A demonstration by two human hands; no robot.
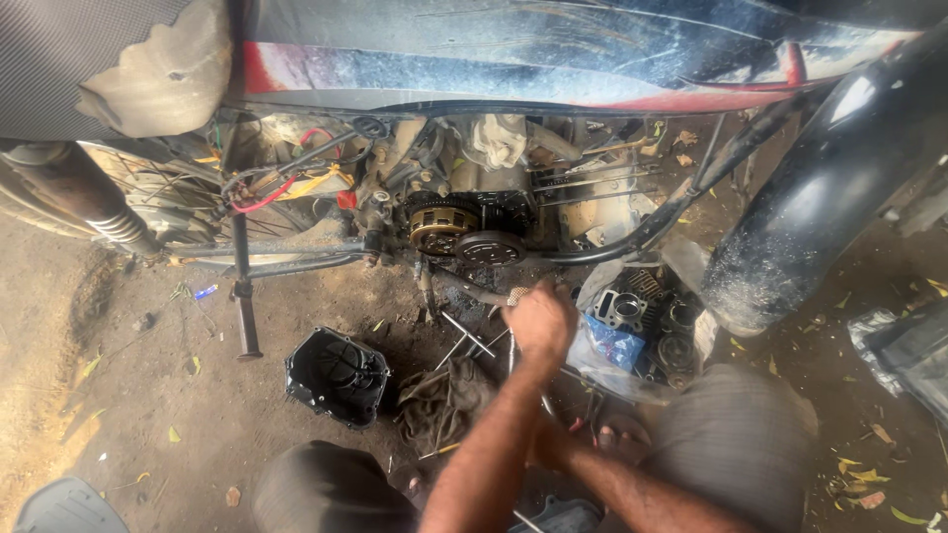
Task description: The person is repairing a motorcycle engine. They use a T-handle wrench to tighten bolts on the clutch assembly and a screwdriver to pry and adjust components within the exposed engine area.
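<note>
Below the motorcycle's open engine, one hand (538,321) closes around a thin metal tool (511,347) above the dirt floor (197,415). Which hand it is, and the other's grip, I cannot tell. One black engine cover (338,375) and one greasy rag (439,405) lie nearby.

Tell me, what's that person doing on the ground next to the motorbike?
A person crouches on the dirt beside a motorbike whose engine side is opened up, showing the round brass-coloured clutch. One hand reaches toward the thin metal rods and tools lying below the engine. The other hand is low near the knees, mostly hidden. A black engine cover lies on the ground, and a grey finned engine cylinder sits on plastic.
</note>
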